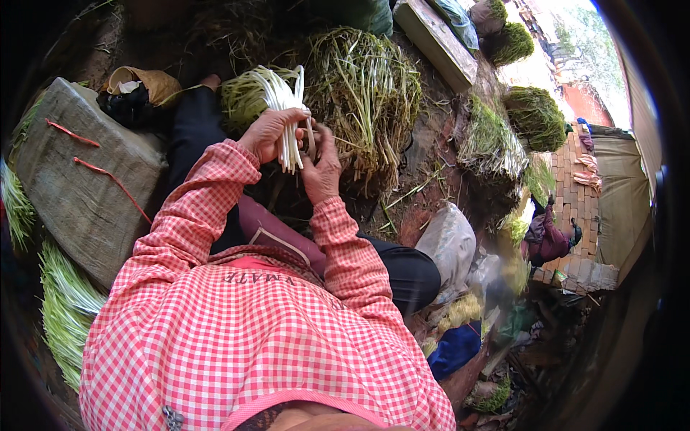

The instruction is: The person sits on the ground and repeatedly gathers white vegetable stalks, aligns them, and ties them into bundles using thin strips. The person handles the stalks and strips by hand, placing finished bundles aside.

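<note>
A bunch of long vegetable stalks with white stems is gripped in my left hand. Its pale green leaves fan out to the left, and the stem ends point down towards me. Beside it, my right hand pinches a single pale stalk between thumb and fingers, close to the left thumb. Just beyond the right hand stands a large heap of green stalks with brown, withered outer leaves.
At the left lies a cloth-covered block with red ties, near piled stalks. A white woven sack rests by my right knee. Further right are more bundles, a wooden board and another person.
</note>
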The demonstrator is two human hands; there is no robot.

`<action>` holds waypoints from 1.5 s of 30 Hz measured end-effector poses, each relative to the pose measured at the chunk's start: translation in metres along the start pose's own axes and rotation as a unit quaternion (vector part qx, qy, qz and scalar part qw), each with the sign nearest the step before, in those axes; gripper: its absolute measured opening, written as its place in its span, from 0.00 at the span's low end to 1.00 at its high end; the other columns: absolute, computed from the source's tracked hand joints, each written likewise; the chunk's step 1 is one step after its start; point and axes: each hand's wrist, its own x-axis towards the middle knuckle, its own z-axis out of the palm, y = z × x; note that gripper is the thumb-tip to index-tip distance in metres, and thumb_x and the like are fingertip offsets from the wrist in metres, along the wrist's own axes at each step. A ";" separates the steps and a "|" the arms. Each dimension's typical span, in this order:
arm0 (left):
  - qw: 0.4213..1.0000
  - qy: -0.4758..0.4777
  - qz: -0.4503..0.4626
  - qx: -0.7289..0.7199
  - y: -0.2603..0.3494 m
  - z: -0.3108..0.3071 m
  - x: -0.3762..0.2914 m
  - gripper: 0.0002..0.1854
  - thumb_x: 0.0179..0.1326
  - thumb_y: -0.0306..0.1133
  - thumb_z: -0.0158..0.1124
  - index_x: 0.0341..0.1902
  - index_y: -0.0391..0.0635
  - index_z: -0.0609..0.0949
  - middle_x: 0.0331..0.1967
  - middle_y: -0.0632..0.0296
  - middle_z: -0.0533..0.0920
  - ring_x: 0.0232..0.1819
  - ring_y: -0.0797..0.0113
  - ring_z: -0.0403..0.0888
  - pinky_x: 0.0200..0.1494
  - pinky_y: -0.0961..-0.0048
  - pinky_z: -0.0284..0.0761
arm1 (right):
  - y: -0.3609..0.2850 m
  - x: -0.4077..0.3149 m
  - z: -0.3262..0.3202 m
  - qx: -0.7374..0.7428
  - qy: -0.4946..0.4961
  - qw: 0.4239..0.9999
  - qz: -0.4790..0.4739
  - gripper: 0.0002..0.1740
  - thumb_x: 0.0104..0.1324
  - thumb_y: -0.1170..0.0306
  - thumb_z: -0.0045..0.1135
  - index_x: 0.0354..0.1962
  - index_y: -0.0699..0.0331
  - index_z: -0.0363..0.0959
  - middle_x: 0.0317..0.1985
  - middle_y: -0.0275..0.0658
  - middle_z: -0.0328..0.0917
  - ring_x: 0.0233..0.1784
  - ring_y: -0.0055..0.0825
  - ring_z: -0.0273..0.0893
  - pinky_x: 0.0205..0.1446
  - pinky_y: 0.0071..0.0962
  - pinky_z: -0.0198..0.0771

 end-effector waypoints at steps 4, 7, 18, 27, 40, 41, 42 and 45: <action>0.999 0.008 0.039 -0.008 0.008 -0.009 0.009 0.09 0.60 0.34 0.60 0.37 0.42 0.79 0.23 0.64 0.78 0.19 0.75 0.74 0.23 0.75 0.76 | 0.031 -0.032 0.015 0.150 -0.105 0.971 0.155 0.12 0.67 0.72 0.51 0.47 0.69 0.73 0.33 0.28 0.75 0.35 0.12 0.69 0.40 0.14 0.67; 0.995 0.021 0.091 -0.022 0.029 -0.016 0.008 0.08 0.59 0.33 0.62 0.38 0.42 0.80 0.29 0.62 0.82 0.23 0.77 0.75 0.23 0.75 0.76 | 0.035 -0.074 0.013 0.138 -0.121 0.970 0.159 0.12 0.70 0.68 0.50 0.42 0.68 0.76 0.30 0.26 0.72 0.33 0.09 0.64 0.36 0.11 0.61; 0.976 -0.059 0.033 0.207 -0.023 0.001 -0.007 0.13 0.50 0.35 0.73 0.37 0.45 0.81 0.27 0.68 0.80 0.24 0.77 0.75 0.27 0.79 0.71 | 0.013 -0.003 -0.009 -0.173 -0.038 0.983 0.041 0.12 0.67 0.61 0.51 0.37 0.61 0.75 0.25 0.52 0.75 0.28 0.49 0.77 0.30 0.40 0.70; 0.991 -0.013 0.115 -0.064 0.013 0.001 -0.003 0.17 0.60 0.34 0.61 0.52 0.46 0.74 0.34 0.65 0.81 0.35 0.72 0.80 0.36 0.69 0.79 | 0.130 -0.017 -0.123 -0.281 0.179 0.922 0.198 0.15 0.62 0.62 0.53 0.41 0.64 0.76 0.42 0.49 0.78 0.44 0.44 0.77 0.48 0.38 0.71; 0.985 -0.049 0.124 -0.112 0.007 -0.014 -0.012 0.16 0.59 0.29 0.60 0.51 0.46 0.72 0.45 0.58 0.82 0.37 0.69 0.82 0.43 0.63 0.81 | 0.055 -0.021 -0.102 -0.155 0.269 0.947 0.080 0.11 0.64 0.66 0.59 0.36 0.67 0.73 0.27 0.34 0.76 0.29 0.21 0.70 0.34 0.24 0.68; 0.986 -0.039 0.117 -0.109 0.002 -0.015 -0.010 0.15 0.60 0.29 0.60 0.50 0.47 0.72 0.40 0.59 0.82 0.34 0.71 0.81 0.39 0.64 0.80 | 0.072 -0.023 -0.103 -0.039 0.223 0.972 0.063 0.12 0.64 0.64 0.60 0.36 0.65 0.73 0.26 0.32 0.76 0.23 0.20 0.70 0.27 0.20 0.67; 0.986 -0.063 0.112 -0.109 -0.003 -0.018 -0.006 0.14 0.60 0.29 0.60 0.50 0.48 0.73 0.38 0.61 0.81 0.32 0.72 0.80 0.36 0.64 0.78 | 0.076 -0.027 -0.107 0.059 0.167 0.970 0.168 0.13 0.64 0.63 0.60 0.35 0.66 0.73 0.24 0.31 0.75 0.21 0.18 0.69 0.22 0.19 0.64; 0.987 -0.055 0.105 -0.106 -0.010 -0.025 -0.008 0.14 0.60 0.31 0.61 0.50 0.50 0.73 0.27 0.66 0.78 0.24 0.73 0.76 0.30 0.66 0.75 | 0.062 -0.028 -0.100 0.214 0.151 0.924 0.278 0.12 0.65 0.60 0.58 0.33 0.60 0.74 0.17 0.28 0.71 0.13 0.14 0.65 0.12 0.15 0.57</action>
